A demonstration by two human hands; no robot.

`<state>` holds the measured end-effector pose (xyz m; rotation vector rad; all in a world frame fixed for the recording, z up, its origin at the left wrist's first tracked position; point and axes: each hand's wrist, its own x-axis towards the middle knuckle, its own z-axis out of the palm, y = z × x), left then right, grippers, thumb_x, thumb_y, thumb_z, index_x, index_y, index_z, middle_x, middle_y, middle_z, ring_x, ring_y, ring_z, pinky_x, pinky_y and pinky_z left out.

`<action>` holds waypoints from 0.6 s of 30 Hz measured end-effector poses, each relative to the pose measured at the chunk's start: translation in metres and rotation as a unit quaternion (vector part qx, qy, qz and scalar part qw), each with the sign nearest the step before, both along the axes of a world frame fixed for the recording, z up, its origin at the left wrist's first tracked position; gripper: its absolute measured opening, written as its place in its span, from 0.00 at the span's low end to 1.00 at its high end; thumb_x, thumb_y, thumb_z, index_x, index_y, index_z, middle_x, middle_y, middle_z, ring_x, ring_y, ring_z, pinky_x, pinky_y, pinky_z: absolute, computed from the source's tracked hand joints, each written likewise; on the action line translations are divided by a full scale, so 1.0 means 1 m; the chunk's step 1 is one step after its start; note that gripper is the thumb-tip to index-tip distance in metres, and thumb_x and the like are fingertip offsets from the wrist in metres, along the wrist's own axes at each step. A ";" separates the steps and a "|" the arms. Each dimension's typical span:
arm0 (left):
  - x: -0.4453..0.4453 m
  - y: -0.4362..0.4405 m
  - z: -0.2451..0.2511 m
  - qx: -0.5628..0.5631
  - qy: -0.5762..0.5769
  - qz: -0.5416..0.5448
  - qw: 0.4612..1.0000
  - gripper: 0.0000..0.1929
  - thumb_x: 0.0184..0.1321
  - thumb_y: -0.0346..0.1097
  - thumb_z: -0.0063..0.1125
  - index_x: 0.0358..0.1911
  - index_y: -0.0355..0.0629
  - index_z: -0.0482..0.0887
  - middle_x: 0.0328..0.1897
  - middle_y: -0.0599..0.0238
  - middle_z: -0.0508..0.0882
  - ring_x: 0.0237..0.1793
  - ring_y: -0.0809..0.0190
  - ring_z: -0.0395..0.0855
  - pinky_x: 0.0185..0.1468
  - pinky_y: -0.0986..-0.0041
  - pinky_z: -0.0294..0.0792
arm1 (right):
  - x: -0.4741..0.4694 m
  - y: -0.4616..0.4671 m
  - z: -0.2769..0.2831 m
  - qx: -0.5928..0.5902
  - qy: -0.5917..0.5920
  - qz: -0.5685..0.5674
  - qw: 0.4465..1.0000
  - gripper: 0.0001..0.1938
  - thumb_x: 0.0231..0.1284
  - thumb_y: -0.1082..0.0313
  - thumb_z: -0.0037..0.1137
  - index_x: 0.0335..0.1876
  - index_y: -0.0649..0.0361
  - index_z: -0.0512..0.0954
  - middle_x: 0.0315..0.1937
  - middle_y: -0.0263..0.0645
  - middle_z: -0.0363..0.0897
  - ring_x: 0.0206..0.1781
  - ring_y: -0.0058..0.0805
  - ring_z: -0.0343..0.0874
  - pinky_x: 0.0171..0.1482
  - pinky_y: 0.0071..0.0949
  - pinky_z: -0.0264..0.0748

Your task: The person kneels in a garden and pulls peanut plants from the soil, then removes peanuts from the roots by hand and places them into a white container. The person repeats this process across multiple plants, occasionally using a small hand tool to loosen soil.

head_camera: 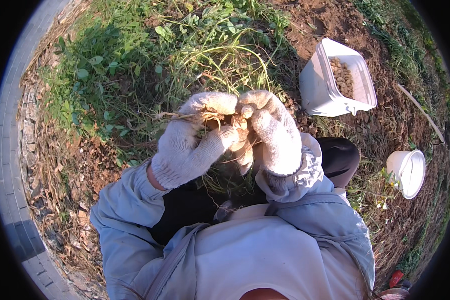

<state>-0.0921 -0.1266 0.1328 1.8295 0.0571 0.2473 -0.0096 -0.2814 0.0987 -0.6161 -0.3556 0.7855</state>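
Observation:
Both my hands wear off-white knit gloves and meet in front of my lap. My left hand [191, 144] grips the dry roots of a peanut plant [178, 114], with thin stems poking out past the fingers. My right hand [279, 131] has its thumb and fingers closed on peanut pods [240, 122] in their shells, next to the left fingertips. Several pods hang in a cluster between the palms. The fingers hide part of the bunch. To the right of my right hand stands a white plastic bucket [312, 92], tilted in view, with shelled-in peanuts [343, 78] at its bottom.
Green leafy plants and pulled vines [217, 56] lie ahead. A small white tub [395, 170] rests at the right, near a pale stick [422, 112]. A grey paved path [7, 150] curves along the left, beside dry stalks [48, 168]. My bent knee [339, 157] is below the bucket.

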 end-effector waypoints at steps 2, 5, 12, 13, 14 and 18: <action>0.001 0.001 0.003 -0.004 0.010 -0.011 1.000 0.14 0.61 0.31 0.61 0.49 0.36 0.79 0.47 0.56 0.81 0.47 0.59 0.81 0.52 0.69 0.72 | 0.002 -0.004 -0.001 0.001 -0.003 0.023 1.000 0.18 0.71 0.60 0.51 0.57 0.65 0.67 0.37 0.44 0.81 0.26 0.26 0.81 0.24 0.19 0.77; -0.001 0.004 0.007 0.039 -0.011 -0.026 0.999 0.13 0.61 0.30 0.60 0.48 0.36 0.79 0.45 0.57 0.82 0.45 0.60 0.82 0.50 0.69 0.73 | 0.001 -0.004 -0.006 0.022 0.009 0.048 0.999 0.19 0.70 0.60 0.52 0.57 0.65 0.67 0.39 0.44 0.80 0.28 0.27 0.82 0.25 0.20 0.77; -0.002 0.008 0.004 0.051 -0.099 -0.045 0.993 0.12 0.62 0.31 0.62 0.46 0.37 0.79 0.39 0.58 0.82 0.37 0.59 0.82 0.41 0.68 0.73 | 0.003 -0.011 -0.004 0.105 0.066 0.147 0.981 0.18 0.65 0.64 0.56 0.54 0.64 0.67 0.44 0.55 0.77 0.32 0.30 0.81 0.29 0.22 0.77; -0.001 0.011 0.000 0.091 -0.140 -0.054 0.985 0.12 0.62 0.32 0.62 0.46 0.37 0.79 0.39 0.58 0.82 0.36 0.58 0.82 0.41 0.68 0.73 | -0.001 -0.013 0.003 0.064 0.077 0.131 0.986 0.19 0.60 0.73 0.60 0.55 0.62 0.67 0.42 0.50 0.78 0.32 0.28 0.79 0.32 0.22 0.76; 0.000 0.010 -0.003 0.063 -0.153 -0.058 0.985 0.12 0.60 0.34 0.64 0.45 0.38 0.80 0.39 0.57 0.82 0.38 0.54 0.83 0.40 0.67 0.74 | -0.006 -0.011 0.012 0.060 0.079 0.104 0.990 0.21 0.56 0.78 0.62 0.55 0.61 0.67 0.42 0.47 0.77 0.34 0.27 0.79 0.33 0.22 0.75; 0.001 0.014 0.001 0.112 -0.179 -0.097 0.973 0.16 0.57 0.40 0.67 0.46 0.40 0.82 0.44 0.55 0.82 0.43 0.51 0.84 0.44 0.64 0.77 | -0.008 -0.016 0.005 0.035 -0.010 0.085 0.996 0.25 0.51 0.85 0.65 0.54 0.60 0.69 0.41 0.38 0.74 0.41 0.25 0.76 0.42 0.27 0.77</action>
